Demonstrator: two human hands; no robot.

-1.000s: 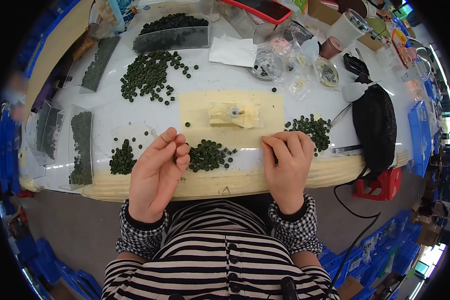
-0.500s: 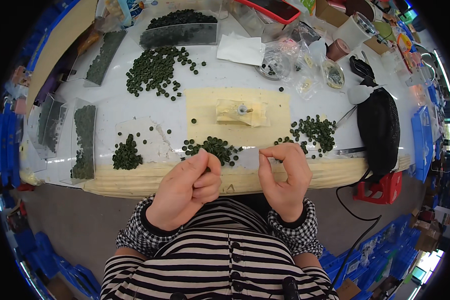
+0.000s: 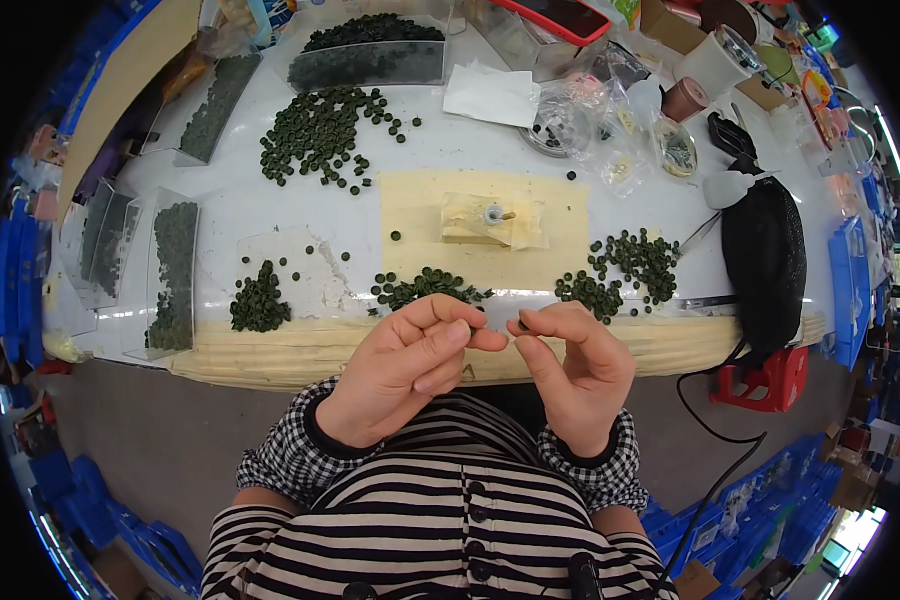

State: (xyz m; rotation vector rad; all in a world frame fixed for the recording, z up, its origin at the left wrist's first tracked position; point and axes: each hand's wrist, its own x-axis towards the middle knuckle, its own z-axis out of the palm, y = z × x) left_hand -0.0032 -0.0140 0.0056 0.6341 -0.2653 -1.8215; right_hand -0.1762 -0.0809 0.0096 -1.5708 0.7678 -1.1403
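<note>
While both hands are raised over the near edge of the white table [image 3: 450,150], the left hand [image 3: 400,375] has its fingers curled loosely, thumb and forefinger stretched toward the other hand, their tips meeting it. The right hand [image 3: 575,370] pinches a small dark green disc [image 3: 523,322] between thumb and forefinger, right where the two hands touch; whether the left fingertips also grip it cannot be told.

Just beyond the left hand's knuckles lies a small heap of green discs [image 3: 425,288] at the table's front. Ahead of the right hand and slightly to its outer side sits another scatter of discs [image 3: 625,268]. Out past the left hand's far side there's a tight little pile [image 3: 259,305], and further on a clear tray [image 3: 173,272] filled with the same green pieces.

Straight ahead of both hands, a yellow mat [image 3: 420,215] carries a taped block with a small metal pin [image 3: 493,214]. Well off to the right hand's side, a black pouch [image 3: 765,260] rests on the table.
</note>
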